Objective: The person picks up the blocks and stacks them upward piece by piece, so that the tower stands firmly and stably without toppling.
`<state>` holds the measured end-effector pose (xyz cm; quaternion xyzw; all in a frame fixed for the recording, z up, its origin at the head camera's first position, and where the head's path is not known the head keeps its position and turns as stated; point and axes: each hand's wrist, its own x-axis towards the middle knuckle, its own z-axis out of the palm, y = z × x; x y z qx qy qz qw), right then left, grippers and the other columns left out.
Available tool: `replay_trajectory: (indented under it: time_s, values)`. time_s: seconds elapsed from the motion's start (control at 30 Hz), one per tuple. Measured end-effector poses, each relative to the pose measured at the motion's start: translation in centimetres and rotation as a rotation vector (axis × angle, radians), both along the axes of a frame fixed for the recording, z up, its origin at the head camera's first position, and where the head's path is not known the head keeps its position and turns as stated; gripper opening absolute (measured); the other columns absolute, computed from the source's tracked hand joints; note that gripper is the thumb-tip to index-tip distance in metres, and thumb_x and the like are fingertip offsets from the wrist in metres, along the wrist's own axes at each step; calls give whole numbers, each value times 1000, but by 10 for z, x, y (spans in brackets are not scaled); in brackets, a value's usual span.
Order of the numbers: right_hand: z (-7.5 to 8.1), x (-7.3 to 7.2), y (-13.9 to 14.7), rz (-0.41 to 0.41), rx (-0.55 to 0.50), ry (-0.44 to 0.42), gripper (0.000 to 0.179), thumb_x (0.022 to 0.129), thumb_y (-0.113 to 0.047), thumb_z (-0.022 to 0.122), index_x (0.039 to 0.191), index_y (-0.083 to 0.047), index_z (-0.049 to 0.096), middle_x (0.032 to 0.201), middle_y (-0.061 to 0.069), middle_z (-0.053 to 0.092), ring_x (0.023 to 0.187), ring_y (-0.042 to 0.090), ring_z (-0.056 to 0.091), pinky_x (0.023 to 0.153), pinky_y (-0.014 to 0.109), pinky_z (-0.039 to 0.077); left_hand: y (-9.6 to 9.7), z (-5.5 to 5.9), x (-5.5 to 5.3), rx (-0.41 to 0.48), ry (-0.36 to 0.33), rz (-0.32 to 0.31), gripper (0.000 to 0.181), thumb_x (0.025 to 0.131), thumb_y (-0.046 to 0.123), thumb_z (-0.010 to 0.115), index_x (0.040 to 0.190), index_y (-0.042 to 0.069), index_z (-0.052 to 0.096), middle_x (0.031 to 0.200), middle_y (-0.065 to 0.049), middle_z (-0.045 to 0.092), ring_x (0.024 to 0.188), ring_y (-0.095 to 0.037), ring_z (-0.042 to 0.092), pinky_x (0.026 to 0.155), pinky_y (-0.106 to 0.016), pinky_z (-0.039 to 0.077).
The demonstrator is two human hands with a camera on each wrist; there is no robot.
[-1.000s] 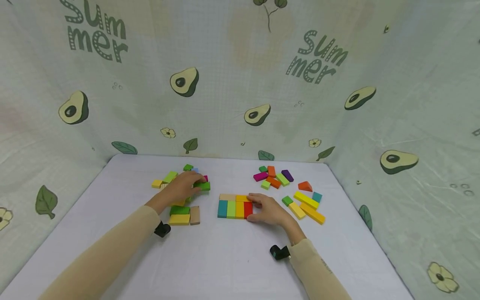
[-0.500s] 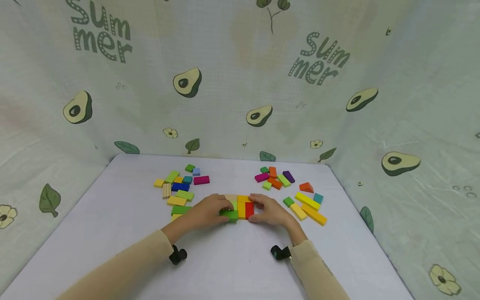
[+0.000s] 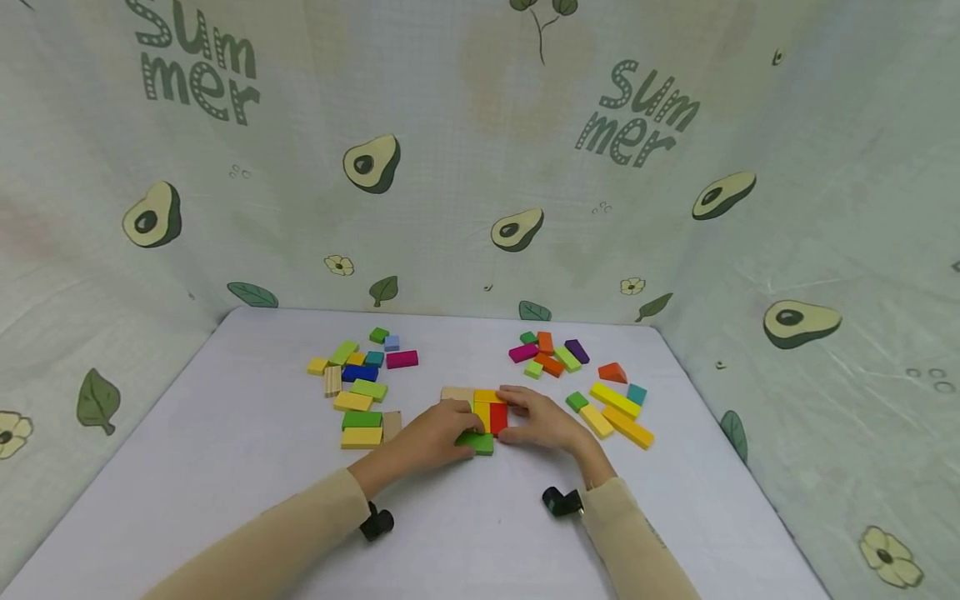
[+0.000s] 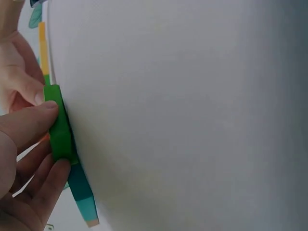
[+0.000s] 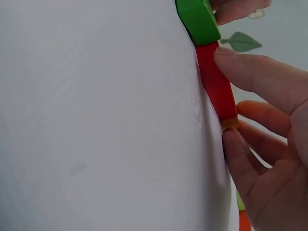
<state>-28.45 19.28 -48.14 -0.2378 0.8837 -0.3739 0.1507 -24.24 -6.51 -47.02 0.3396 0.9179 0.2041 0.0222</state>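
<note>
My left hand [image 3: 431, 437] pinches a green toy block [image 3: 482, 444] between thumb and fingers, at the near edge of a flat rectangle of blocks. In the left wrist view, teal blocks [image 4: 81, 183] show past the green block. My right hand [image 3: 546, 421] brackets the rectangle's right end. Its thumb rests on the red block [image 3: 498, 419], while curved fingers reach the far corner by an orange block [image 3: 487, 396]. A tan block [image 3: 456, 393] lies along the far row. My left hand hides much of the rectangle's left part.
Loose blocks, among them a blue block [image 3: 361, 373] and a magenta block [image 3: 402, 358], lie on the white-covered table [image 3: 480, 533] at left. More lie at right, including a long yellow block [image 3: 615, 400] and a red-orange wedge [image 3: 612, 372]. A printed cloth hangs behind.
My left hand has brought the green block from the left pile to the rectangle, then shifted it right along the near edge. My right hand has stayed at the right end.
</note>
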Motion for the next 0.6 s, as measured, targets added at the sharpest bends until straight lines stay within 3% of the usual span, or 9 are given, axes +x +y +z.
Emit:
replay_trajectory:
  time_s: [0.23, 0.6]
  values:
    - [0, -2, 1, 38, -15, -3, 71, 98, -28, 79, 161, -15, 48, 169, 9, 39, 144, 33, 53, 118, 49, 45, 4, -7, -1, 22, 40, 10, 28, 92, 23, 87, 117, 17, 78, 108, 5, 67, 97, -9, 58, 98, -29, 57]
    - [-1, -4, 5, 54, -2, 14, 61, 104, -24, 71, 160, -14, 49, 169, 10, 39, 147, 32, 50, 120, 49, 43, 7, -2, -1, 28, -12, 1, 28, 93, 15, 85, 120, 14, 79, 111, 4, 71, 100, -10, 62, 99, -30, 58]
